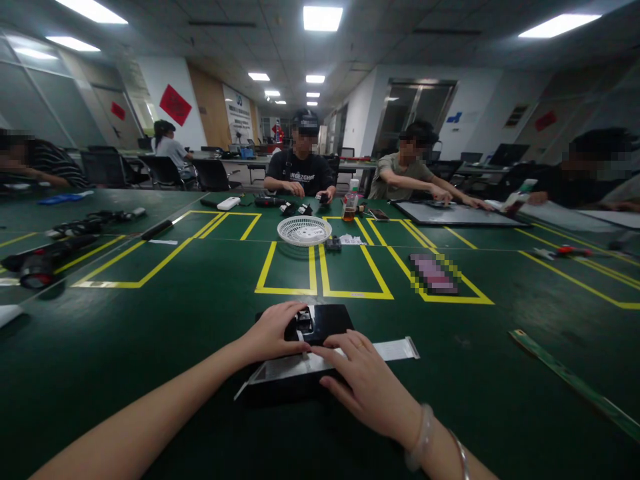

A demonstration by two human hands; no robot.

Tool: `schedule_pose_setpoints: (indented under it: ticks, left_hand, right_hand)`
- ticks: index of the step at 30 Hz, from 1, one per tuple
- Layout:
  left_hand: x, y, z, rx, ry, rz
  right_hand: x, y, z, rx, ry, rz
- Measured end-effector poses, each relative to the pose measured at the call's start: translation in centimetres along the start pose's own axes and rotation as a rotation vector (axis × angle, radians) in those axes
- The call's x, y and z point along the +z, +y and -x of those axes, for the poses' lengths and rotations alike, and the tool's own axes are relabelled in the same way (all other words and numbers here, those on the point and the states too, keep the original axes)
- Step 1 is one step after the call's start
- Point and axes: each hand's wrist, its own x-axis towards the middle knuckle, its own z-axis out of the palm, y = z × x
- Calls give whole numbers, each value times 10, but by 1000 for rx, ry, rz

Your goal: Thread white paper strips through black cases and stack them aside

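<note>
Head view: left hand [274, 331] curls loosely over black box [327, 320], right hand [370, 383] lies flat, open, on white strip [395, 349].

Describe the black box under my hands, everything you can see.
The black box is flat and glossy, lying on the green table. A silvery plate crosses its front; a pale ribbon sticks out rightward. The left hand touches a small part on top; the right hand rests on the plate.
</note>
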Motion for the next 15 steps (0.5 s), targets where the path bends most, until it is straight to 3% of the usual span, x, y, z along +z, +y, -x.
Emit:
schedule_pose_setpoints:
  ticks: [6,15]
  left_hand:
    - [2,3,-2,-35,22,-30]
    - [-2,7,-2,-54,5,-16]
  right_hand:
    - [-5,11,2,22,127,57]
    - [-9,15,3,42,158,91]
